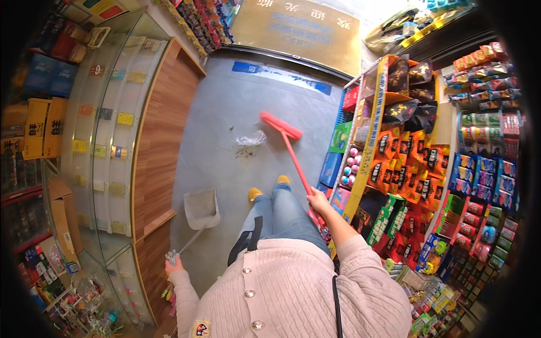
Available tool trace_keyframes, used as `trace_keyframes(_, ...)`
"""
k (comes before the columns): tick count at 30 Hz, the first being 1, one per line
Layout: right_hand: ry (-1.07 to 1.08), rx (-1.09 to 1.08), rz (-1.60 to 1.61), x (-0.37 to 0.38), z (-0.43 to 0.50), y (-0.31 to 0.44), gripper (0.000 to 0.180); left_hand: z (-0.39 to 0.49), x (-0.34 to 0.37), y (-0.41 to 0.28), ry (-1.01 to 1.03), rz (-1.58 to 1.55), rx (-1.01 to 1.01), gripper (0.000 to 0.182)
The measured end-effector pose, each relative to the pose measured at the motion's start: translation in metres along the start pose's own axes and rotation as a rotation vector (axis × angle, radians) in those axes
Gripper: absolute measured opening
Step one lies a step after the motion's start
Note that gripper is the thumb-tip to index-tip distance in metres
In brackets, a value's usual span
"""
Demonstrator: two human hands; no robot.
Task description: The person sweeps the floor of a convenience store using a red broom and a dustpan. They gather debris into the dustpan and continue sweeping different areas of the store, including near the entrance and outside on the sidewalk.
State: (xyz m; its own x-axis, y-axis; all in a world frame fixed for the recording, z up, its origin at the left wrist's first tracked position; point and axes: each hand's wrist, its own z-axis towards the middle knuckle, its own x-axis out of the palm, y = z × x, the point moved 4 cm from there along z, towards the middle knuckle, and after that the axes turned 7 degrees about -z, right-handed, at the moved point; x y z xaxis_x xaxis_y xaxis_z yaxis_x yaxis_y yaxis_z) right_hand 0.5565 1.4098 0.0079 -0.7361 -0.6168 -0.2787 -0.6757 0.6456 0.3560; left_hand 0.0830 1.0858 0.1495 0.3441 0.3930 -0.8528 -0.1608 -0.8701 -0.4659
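My right hand (319, 199) grips the red handle of a broom (291, 158), whose red head (280, 125) lies at the floor to the upper right of a small heap of debris (246, 151). A crumpled piece of clear plastic (251, 138) is at the heap's upper edge, apart from the broom head. Down at the left, my left hand (173, 265) is closed around the grey handle end of a long-handled dustpan (202, 209). The pan is below and left of the heap, and no debris can be made out in it.
A glass display counter (156, 139) with wood panelling runs along the left. Shelves of packaged snacks (405, 156) stand close on the right. A doormat (296, 34) lies past the doorway threshold, and my yellow shoes (255, 194) are below the heap.
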Motion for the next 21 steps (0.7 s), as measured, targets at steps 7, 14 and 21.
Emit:
trace_keyframes(7, -0.303, -0.195, -0.137, -0.094, 0.014, 0.024, 0.051, -0.004, 0.014, 0.035, -0.062, -0.187, -0.041, 0.03)
trace_keyframes(14, -0.396, -0.032, -0.222, -0.244, 0.166, 0.095, 0.037, -0.038, 0.053, -0.009, -0.025, -0.181, -0.32, 0.032)
trace_keyframes(21, -0.189, -0.087, -0.35, -0.192, 0.132, 0.072, 0.045, -0.058, 0.092, -0.073, -0.125, -0.271, -0.479, 0.026)
